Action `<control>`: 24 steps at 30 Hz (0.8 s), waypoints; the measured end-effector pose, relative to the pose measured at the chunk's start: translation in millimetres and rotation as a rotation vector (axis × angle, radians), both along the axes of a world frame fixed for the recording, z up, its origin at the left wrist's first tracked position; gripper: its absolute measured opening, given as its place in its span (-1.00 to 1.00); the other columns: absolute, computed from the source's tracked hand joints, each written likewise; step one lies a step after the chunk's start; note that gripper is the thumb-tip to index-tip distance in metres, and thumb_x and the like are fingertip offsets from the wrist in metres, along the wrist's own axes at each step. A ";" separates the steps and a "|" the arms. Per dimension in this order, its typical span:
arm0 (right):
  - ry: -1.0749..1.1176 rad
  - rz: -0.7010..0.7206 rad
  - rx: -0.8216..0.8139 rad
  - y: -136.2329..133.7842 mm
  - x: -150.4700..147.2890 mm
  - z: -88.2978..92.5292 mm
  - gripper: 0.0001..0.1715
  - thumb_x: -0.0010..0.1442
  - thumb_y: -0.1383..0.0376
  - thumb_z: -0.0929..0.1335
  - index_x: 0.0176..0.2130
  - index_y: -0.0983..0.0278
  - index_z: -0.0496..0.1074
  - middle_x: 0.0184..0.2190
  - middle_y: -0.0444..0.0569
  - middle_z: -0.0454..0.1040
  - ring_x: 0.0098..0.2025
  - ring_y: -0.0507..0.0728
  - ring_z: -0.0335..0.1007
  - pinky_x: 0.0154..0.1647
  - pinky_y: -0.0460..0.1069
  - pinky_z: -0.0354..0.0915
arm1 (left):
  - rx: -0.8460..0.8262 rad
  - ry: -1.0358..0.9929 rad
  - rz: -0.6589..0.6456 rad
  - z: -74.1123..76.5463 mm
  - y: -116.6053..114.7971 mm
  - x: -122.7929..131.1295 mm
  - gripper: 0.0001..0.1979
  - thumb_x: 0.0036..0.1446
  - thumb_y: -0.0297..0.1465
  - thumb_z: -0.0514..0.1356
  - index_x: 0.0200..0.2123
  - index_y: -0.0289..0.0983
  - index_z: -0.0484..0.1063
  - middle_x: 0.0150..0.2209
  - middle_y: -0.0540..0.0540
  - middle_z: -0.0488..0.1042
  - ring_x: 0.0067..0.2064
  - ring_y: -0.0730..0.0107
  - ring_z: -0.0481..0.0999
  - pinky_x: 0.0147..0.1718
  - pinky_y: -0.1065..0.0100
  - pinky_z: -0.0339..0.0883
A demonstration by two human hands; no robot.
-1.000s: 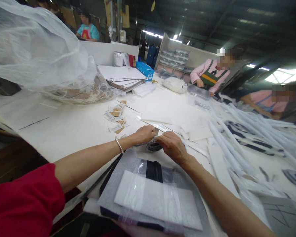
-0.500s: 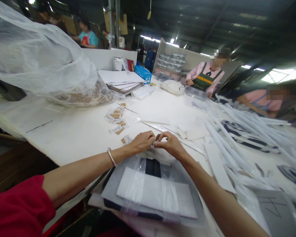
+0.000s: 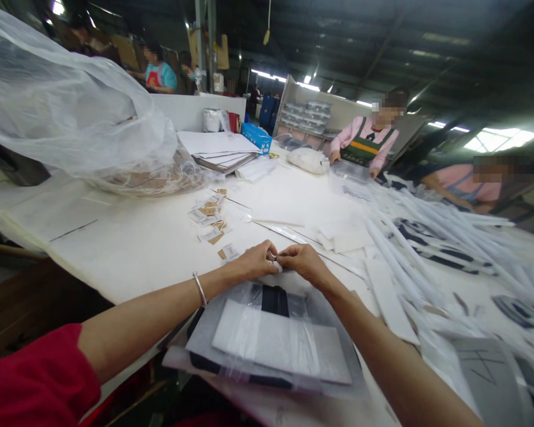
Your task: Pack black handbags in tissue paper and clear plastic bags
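Observation:
Fingertips of my left hand (image 3: 257,261) and my right hand (image 3: 303,261) meet in a pinch just beyond a wrapped bundle. Both are closed on something small, partly dark, that I cannot make out; the fingers cover most of it. The dark bundle, under translucent plastic, lies close to my body at the table's near edge. A white foam sheet (image 3: 276,347) is strapped across its top with clear tape, and a black strap (image 3: 275,301) shows at its far side. Left of my hands are several small brown paper tags (image 3: 211,210) with clear and white pieces.
A big translucent plastic bag (image 3: 84,107) bulges at the left. Stacked boards (image 3: 222,148) and a blue box (image 3: 256,136) stand at the back. Long white strips (image 3: 396,261) and black-and-white pieces (image 3: 440,249) cover the right. A co-worker (image 3: 369,139) stands across the table.
My right fingers have closed in toward my left fingertips, and the brown piece seen between them is now mostly hidden. The bundle stays in place. The view has shifted slightly.

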State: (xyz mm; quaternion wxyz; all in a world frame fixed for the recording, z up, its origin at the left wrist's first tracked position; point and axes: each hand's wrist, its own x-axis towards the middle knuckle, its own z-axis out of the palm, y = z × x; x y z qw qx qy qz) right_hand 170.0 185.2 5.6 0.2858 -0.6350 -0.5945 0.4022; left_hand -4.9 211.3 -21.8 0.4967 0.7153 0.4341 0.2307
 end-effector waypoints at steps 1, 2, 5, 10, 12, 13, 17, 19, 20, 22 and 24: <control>-0.068 0.010 0.013 0.3 -0.6 2.4 -0.83 -0.04 0.23 0.44 -0.47 0.30 0.60 -0.60 -0.14 0.50 -0.53 0.03 0.32 -0.49 -0.07 0.15 | -0.006 -0.004 0.007 -0.4 -0.4 0.6 -0.58 -0.20 -0.41 0.32 -0.19 -0.25 0.35 -0.33 0.01 0.50 -0.29 0.30 0.48 -0.41 0.41 0.22; -0.147 0.022 0.029 0.5 -2.2 5.3 -0.80 0.00 0.21 0.43 -0.46 0.29 0.61 -0.62 -0.14 0.48 -0.54 0.03 0.31 -0.51 -0.08 0.12 | -0.016 -0.010 0.013 -1.1 -0.7 1.1 -0.58 -0.22 -0.43 0.32 -0.20 -0.25 0.35 -0.36 0.02 0.49 -0.31 0.32 0.47 -0.43 0.42 0.20; -0.357 0.044 0.097 -0.3 -13.0 14.9 -0.81 0.07 0.23 0.41 -0.44 0.23 0.64 -0.58 -0.13 0.52 -0.49 0.06 0.38 -0.50 -0.07 0.12 | -0.076 -0.049 0.018 -4.1 0.4 2.9 -0.59 -0.25 -0.45 0.33 -0.24 -0.25 0.33 -0.48 0.09 0.42 -0.45 0.40 0.40 -0.52 0.44 0.13; -0.643 0.118 0.359 -10.0 -31.5 17.5 -0.77 0.15 0.37 0.38 -0.41 0.12 0.64 -0.48 -0.10 0.60 -0.35 0.12 0.48 -0.08 0.03 0.29 | -0.196 -0.162 -0.033 -7.3 3.9 2.3 -0.72 -0.20 -0.43 0.31 -0.37 -0.26 0.30 -0.61 0.14 0.32 -0.59 0.52 0.28 -0.59 0.45 0.07; -0.585 0.170 0.411 -13.2 -28.9 13.5 -0.75 0.17 0.38 0.38 -0.41 0.10 0.63 -0.44 -0.13 0.62 -0.34 0.10 0.50 0.06 0.06 0.25 | -0.225 -0.198 -0.052 -7.4 3.8 0.3 -0.72 -0.23 -0.43 0.33 -0.41 -0.27 0.31 -0.60 0.12 0.36 -0.58 0.53 0.30 -0.58 0.46 0.08; -0.517 0.184 0.403 -14.0 -25.3 11.5 -0.77 0.17 0.36 0.38 -0.40 0.10 0.64 -0.43 -0.14 0.63 -0.34 0.10 0.50 0.06 0.05 0.27 | -0.240 -0.211 -0.056 -7.3 3.5 -0.6 -0.70 -0.24 -0.43 0.34 -0.40 -0.27 0.32 -0.58 0.11 0.39 -0.57 0.52 0.32 -0.57 0.46 0.11; -0.142 0.211 0.168 -11.0 -5.4 5.5 -0.84 0.08 0.25 0.44 -0.30 0.20 0.65 -0.41 -0.12 0.63 -0.36 0.10 0.51 -0.27 -0.04 0.35 | -0.280 -0.236 -0.049 -6.9 1.5 -1.6 -0.56 -0.31 -0.47 0.37 -0.29 -0.27 0.32 -0.54 0.10 0.46 -0.53 0.48 0.39 -0.55 0.47 0.15; -0.020 0.232 0.051 -7.2 1.9 2.0 -0.74 -0.03 0.22 0.49 -0.27 0.24 0.64 -0.39 -0.10 0.63 -0.35 0.11 0.52 -0.32 -0.06 0.35 | -0.282 -0.240 -0.051 -6.7 0.4 -0.9 -0.54 -0.32 -0.49 0.35 -0.26 -0.26 0.30 -0.56 0.12 0.45 -0.55 0.50 0.37 -0.58 0.49 0.11; 0.008 0.226 0.012 -5.3 4.1 -0.2 -0.71 -0.08 0.23 0.51 -0.28 0.26 0.64 -0.40 -0.10 0.63 -0.35 0.11 0.52 -0.32 -0.07 0.35 | -0.280 -0.240 -0.052 -6.7 -0.1 -0.5 -0.53 -0.31 -0.51 0.34 -0.25 -0.26 0.29 -0.56 0.13 0.44 -0.56 0.50 0.37 -0.59 0.49 0.10; 0.029 0.189 -0.041 -1.7 5.7 -5.2 -0.74 -0.15 0.26 0.53 -0.35 0.28 0.64 -0.45 -0.09 0.61 -0.39 0.10 0.51 -0.33 -0.07 0.36 | -0.276 -0.237 -0.055 -7.0 -0.6 0.3 -0.51 -0.31 -0.53 0.33 -0.22 -0.26 0.28 -0.55 0.11 0.46 -0.55 0.49 0.38 -0.58 0.50 0.11; 0.023 0.151 -0.067 0.5 4.7 -9.1 -0.80 -0.15 0.30 0.52 -0.41 0.30 0.63 -0.51 -0.09 0.59 -0.44 0.09 0.49 -0.36 -0.07 0.36 | -0.270 -0.229 -0.054 -8.1 -0.3 1.1 -0.49 -0.31 -0.55 0.33 -0.21 -0.27 0.27 -0.51 0.08 0.50 -0.52 0.47 0.42 -0.56 0.49 0.15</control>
